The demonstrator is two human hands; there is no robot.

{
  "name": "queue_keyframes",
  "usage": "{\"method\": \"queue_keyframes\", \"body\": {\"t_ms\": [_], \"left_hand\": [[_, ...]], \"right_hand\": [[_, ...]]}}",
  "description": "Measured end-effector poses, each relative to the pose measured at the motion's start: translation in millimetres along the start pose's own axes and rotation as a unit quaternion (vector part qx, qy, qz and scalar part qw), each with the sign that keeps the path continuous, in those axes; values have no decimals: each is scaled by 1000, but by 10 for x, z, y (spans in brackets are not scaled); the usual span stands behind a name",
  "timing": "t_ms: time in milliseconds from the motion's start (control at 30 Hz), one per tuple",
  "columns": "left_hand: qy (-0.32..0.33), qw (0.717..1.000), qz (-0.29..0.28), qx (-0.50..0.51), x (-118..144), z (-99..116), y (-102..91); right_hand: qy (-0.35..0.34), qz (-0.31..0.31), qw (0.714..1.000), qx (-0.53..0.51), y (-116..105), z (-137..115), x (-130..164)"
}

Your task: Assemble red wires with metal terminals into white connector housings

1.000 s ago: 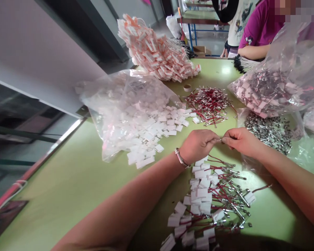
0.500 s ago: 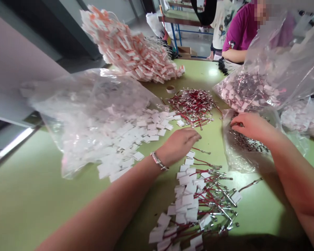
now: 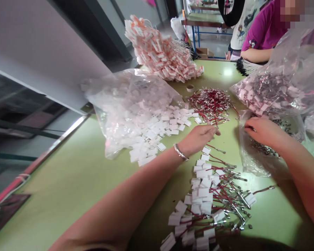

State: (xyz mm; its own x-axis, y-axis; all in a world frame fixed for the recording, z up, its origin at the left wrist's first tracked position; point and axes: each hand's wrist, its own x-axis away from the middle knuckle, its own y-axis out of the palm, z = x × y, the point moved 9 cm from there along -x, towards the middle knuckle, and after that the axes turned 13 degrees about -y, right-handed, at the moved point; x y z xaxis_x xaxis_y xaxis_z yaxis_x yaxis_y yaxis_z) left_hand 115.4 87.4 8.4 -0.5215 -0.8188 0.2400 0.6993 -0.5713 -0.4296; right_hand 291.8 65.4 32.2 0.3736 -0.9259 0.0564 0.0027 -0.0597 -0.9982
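My left hand (image 3: 199,137), with a bracelet at the wrist, reaches to the near edge of a pile of red wires with metal ends (image 3: 210,103). Its thumb and fingertips are closed on the end of one red wire (image 3: 217,122). My right hand (image 3: 261,130) is at the mouth of a clear plastic bag of small metal parts (image 3: 264,148). Its fingers are curled together; what they hold, if anything, is hidden. Between my arms lie rows of white rectangular pieces (image 3: 204,192) with red wires and shiny metal ends pointing right.
Loose white pieces (image 3: 157,130) spill from a large clear bag (image 3: 112,104) on the left. Behind stand a heap of orange-and-white parts (image 3: 162,52) and a tape roll (image 3: 190,88). Another filled bag (image 3: 269,90) is at right; a person in a purple shirt (image 3: 261,31) sits across.
The view has swung left, so things appear further right. My left hand has closed its fingertips on a wire at the pile's edge. My right hand stays at the bag of metal parts.
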Motion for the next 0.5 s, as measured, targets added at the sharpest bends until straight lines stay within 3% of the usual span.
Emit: {"method": "queue_keyframes", "body": {"t_ms": [100, 200, 300, 433, 500], "left_hand": [[3, 1000, -8, -14, -1, 19, 130], [38, 999, 0, -30, 18, 88, 183], [62, 997, 2, -51, 43, 120, 196], [91, 986, 4, -137, 70, 126, 221], [117, 964, 6, -237, 91, 129, 273]], "right_hand": [[-3, 66, 993, -100, -123, -187, -2], [-50, 105, 969, -220, -87, -488, -28], [-71, 138, 944, -293, -12, -637, -47], [-78, 143, 938, -307, 20, -638, -53], [-67, 106, 942, -311, 60, -623, -54]]}}
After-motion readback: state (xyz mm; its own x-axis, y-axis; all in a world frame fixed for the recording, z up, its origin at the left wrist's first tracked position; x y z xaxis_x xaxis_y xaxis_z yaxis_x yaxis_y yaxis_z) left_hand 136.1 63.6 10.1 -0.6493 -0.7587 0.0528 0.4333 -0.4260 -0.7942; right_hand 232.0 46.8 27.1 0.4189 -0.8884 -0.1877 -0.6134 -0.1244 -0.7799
